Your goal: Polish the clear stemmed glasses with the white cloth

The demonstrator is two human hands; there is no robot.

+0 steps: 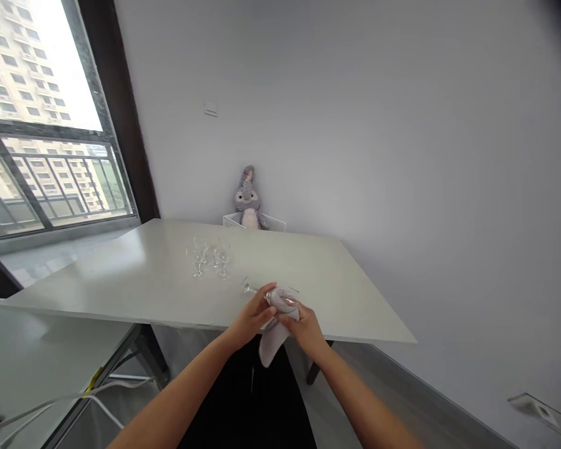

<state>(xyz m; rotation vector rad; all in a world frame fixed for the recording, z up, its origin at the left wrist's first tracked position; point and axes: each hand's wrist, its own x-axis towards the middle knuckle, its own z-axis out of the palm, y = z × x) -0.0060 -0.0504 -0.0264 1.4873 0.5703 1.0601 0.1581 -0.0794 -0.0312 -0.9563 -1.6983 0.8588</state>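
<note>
Right near the bottom middle of the frame, two bare hands hold a small clear glass (pixel 247 287) and a pale cloth (pixel 273 343). The glass lies tipped on its side in the air, with its round foot poking out to the left, above the front part of the white table (pixel 308 259). The left hand (pixel 252 318) has its fingers closed around the glass, and its thumb rests by the cloth. The right hand (pixel 305 328) has its thumb and fingers pinched on the cloth, which wraps over the right end of the glass, so that end is mostly hidden. One long piece of cloth hangs down between the two arms, in front of the black clothes (pixel 257 405). Left of the middle of the frame, some other clear glasses (pixel 223 257) stand close together on the table; they are too faint to count. A gray toy bunny (pixel 249 202) sits just behind the far edge of the table, in the middle of the picture, against a white seat (pixel 275 224). A big window (pixel 42 129) fills the upper left, and white cords (pixel 98 389) run across the lower left.
</note>
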